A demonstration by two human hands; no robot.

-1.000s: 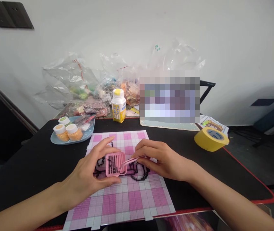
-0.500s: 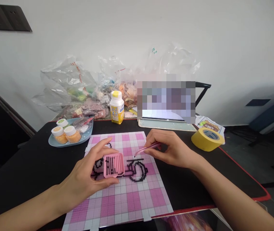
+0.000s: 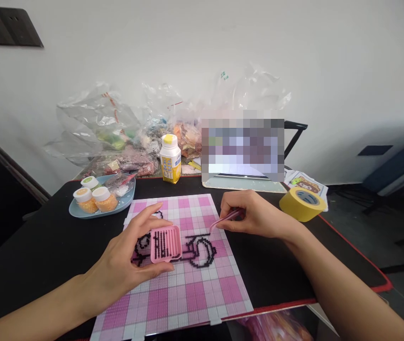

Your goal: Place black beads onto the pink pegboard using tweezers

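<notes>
Thumb and fingers of my left hand (image 3: 131,258) hold a small pink ridged bead tray (image 3: 173,242) by its sides, over the pegboard. Rows of black beads lie in the tray's left grooves. My right hand (image 3: 250,215) pinches pink tweezers (image 3: 228,219), whose tips touch the board at the right end of a straight black bead line (image 3: 197,236). Under both hands lies the pink-and-white checked pegboard (image 3: 202,298). Black bead outlines (image 3: 204,253) on it show right of the tray; others are partly covered by the tray and my left hand.
A blue plate (image 3: 77,214) with several items, including lidded bead jars (image 3: 103,199), stands at the left. Behind are a yellow-white bottle (image 3: 171,161), plastic bags (image 3: 131,161) and a blurred-out screen (image 3: 244,151). Yellow tape (image 3: 299,204) lies at the right.
The tweezers have moved from the tray's grooves rightward to the right end of the bead line, with my right hand. My left hand keeps the tray in place. The view has shifted slightly.
</notes>
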